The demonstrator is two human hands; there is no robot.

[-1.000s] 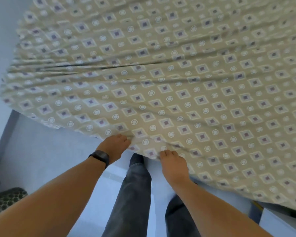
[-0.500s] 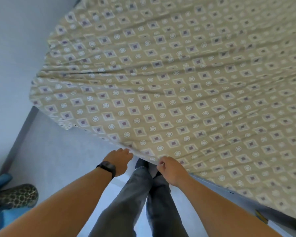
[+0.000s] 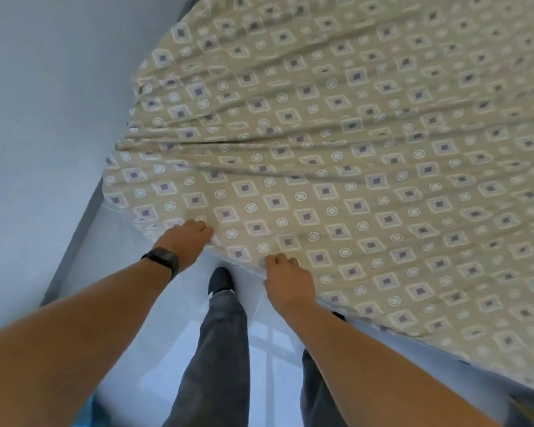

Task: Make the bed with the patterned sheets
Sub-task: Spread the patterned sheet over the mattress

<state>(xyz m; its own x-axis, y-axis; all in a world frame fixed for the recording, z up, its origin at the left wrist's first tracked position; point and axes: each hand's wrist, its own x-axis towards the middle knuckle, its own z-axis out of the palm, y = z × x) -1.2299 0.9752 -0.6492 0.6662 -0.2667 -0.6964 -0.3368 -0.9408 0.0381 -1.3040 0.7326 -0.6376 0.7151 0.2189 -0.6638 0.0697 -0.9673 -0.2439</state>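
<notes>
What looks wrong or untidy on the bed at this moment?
The sheet is not flat: long creases fan across it from the left edge toward the right. Both hands, left hand and right hand, grip its near edge. No tear or stain shows.

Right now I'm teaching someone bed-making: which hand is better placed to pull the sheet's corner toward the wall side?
Probably the left hand. It grips the patterned sheet nearest its free corner by the wall, while the right hand holds the edge farther along.
</notes>
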